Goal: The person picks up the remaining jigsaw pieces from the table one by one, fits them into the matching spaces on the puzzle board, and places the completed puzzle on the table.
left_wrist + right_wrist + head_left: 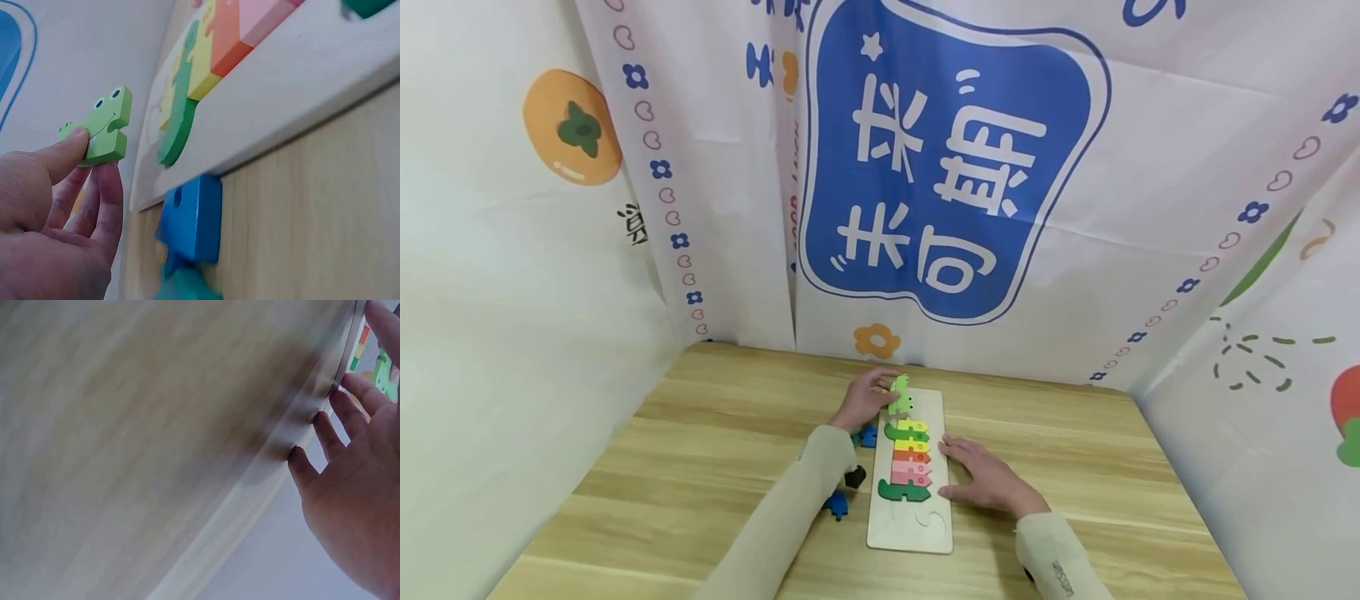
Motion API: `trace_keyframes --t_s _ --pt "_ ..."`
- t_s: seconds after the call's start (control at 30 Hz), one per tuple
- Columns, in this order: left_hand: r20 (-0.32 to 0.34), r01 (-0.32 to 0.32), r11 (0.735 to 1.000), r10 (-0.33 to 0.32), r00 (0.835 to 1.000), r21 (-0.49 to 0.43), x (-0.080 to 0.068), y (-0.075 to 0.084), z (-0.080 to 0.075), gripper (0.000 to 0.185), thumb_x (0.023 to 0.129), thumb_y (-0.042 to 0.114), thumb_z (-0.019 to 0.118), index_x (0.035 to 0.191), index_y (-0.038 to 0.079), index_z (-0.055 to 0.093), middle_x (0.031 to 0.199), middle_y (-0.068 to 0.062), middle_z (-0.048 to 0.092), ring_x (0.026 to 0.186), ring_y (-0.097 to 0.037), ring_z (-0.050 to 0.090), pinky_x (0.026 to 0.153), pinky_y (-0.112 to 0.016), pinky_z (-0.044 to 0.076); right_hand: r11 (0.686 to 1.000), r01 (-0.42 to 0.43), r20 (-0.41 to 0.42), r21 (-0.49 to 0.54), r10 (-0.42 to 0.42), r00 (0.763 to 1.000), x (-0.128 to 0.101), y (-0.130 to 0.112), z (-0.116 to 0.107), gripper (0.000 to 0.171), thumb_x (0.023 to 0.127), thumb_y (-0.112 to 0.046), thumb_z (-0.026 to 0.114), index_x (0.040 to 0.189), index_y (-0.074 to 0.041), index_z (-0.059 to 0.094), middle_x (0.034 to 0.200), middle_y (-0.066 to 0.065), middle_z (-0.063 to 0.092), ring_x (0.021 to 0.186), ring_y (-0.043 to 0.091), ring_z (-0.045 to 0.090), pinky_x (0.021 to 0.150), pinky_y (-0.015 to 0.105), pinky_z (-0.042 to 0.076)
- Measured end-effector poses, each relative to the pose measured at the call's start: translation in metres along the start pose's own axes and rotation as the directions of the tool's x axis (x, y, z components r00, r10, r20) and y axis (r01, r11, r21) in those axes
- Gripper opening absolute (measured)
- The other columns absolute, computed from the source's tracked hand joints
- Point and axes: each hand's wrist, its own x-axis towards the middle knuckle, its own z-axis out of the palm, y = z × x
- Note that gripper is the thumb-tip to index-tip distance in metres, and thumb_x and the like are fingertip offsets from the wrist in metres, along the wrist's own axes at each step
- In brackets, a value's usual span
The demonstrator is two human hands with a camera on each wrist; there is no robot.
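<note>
A light-green crocodile-head puzzle piece (106, 128) with printed eyes and a smile is pinched between thumb and fingers of my left hand (867, 398). It is held over the far end of a pale wooden puzzle board (910, 537). On the board stands a column of joined pieces: yellow, a green leg piece (904, 492), orange (910, 456) and pink (912, 472). A curved outline is drawn at the near end. My right hand (988, 477) rests with fingers spread against the board's right edge, thumb and fingertips touching it.
Left of the board lie blue puzzle pieces (837, 504), a black piece (855, 477) and a teal piece (187, 284), partly behind the left forearm. The wooden table (700, 450) meets a printed cloth (1037, 350) at its back edge.
</note>
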Motion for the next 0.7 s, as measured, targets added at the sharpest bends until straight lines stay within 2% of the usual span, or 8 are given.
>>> trace_keyframes --t_s 0.3,0.57,0.7 --pt "0.054 0.014 0.999 -0.017 0.998 0.04 0.013 -0.006 0.022 0.039 0.096 0.013 0.075 0.134 0.014 0.068 0.116 -0.01 0.069 0.102 -0.023 0.066 0.076 -0.034 0.06 1.0 0.006 -0.009 0.002 -0.006 1.0 0.0 0.003 0.001 0.084 0.092 -0.055 0.073 0.159 -0.018 0.042 0.17 0.005 0.031 0.156 0.037 0.027 0.123 0.063 0.026" --pt "0.094 -0.005 0.998 0.0 0.996 0.061 0.019 -0.008 0.027 0.04 0.096 0.011 0.074 0.135 0.01 0.067 0.114 -0.009 0.069 0.099 -0.02 0.065 0.079 -0.034 0.058 1.0 0.029 -0.012 -0.01 -0.029 1.0 -0.001 0.004 -0.001 0.083 0.092 -0.053 0.073 0.159 -0.015 0.042 0.168 0.007 0.033 0.156 0.038 0.028 0.123 0.062 0.027" --pt "0.093 -0.022 0.993 0.012 0.996 0.113 0.018 -0.006 0.027 0.04 0.097 0.01 0.073 0.136 0.008 0.067 0.114 -0.011 0.068 0.098 -0.021 0.065 0.085 -0.037 0.058 0.999 0.035 -0.01 0.0 -0.035 0.999 -0.001 0.003 -0.002 0.083 0.092 -0.053 0.073 0.159 -0.015 0.042 0.169 0.008 0.033 0.156 0.038 0.028 0.123 0.063 0.026"
